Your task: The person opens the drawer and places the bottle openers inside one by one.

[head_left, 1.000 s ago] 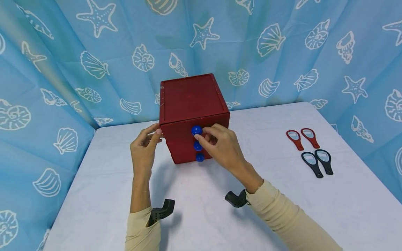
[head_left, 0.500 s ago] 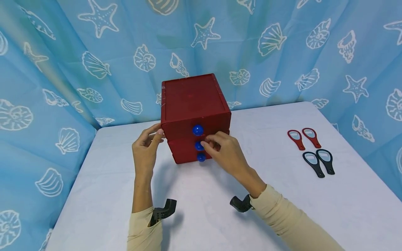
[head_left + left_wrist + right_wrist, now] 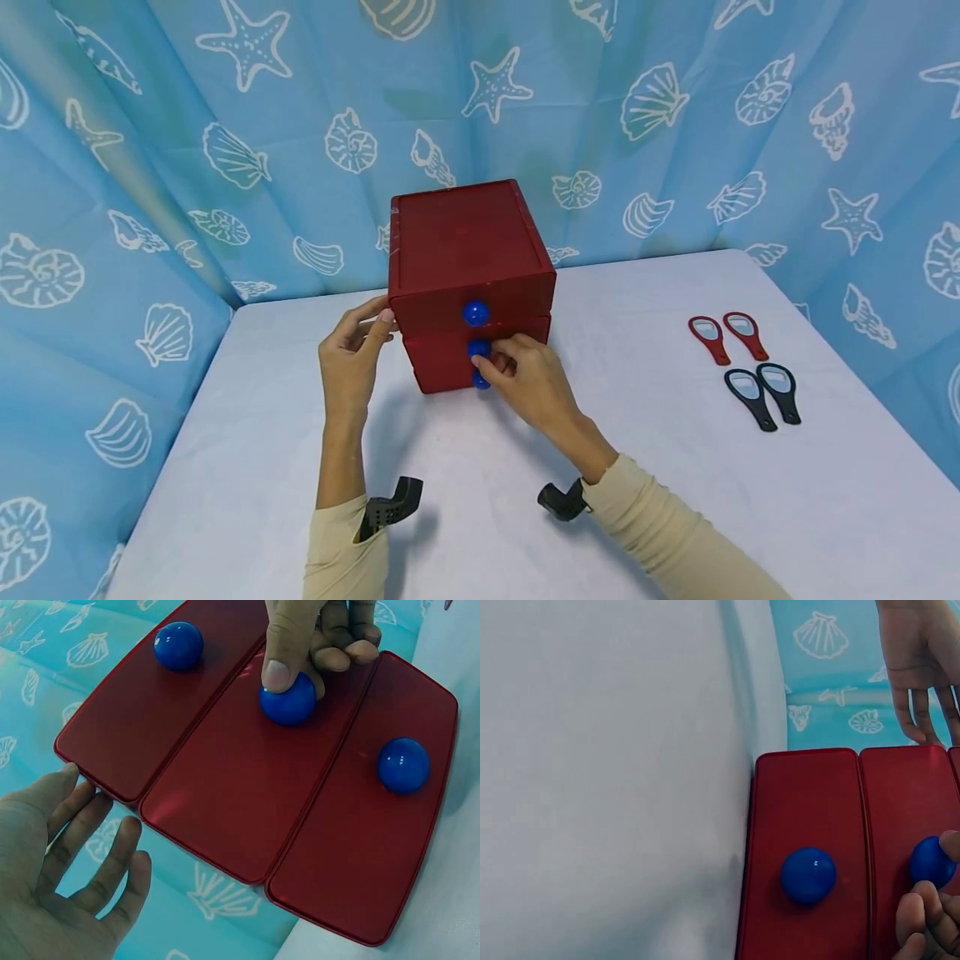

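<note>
A dark red three-drawer unit (image 3: pixel 465 237) stands on the table, with one round blue knob on each drawer front. My right hand (image 3: pixel 531 379) pinches the middle knob (image 3: pixel 289 701) between thumb and fingers. In the head view that hand partly covers the bottom knob (image 3: pixel 808 876). The top knob (image 3: pixel 476 313) is untouched, above the hand. At the unit's left side is my left hand (image 3: pixel 351 358), its fingers extended and the thumb at the top drawer's edge. All three drawer fronts (image 3: pixel 217 772) look shut in the left wrist view.
To the right lie two red magnifying glasses (image 3: pixel 708 337) and two black magnifying glasses (image 3: pixel 780 392) on the white-covered table (image 3: pixel 637 333). A blue seashell-print curtain (image 3: pixel 570 100) hangs behind the unit and along both sides.
My right hand has let go of the top knob, moved down, and taken hold of the middle one. The left hand has stayed at the unit's left side.
</note>
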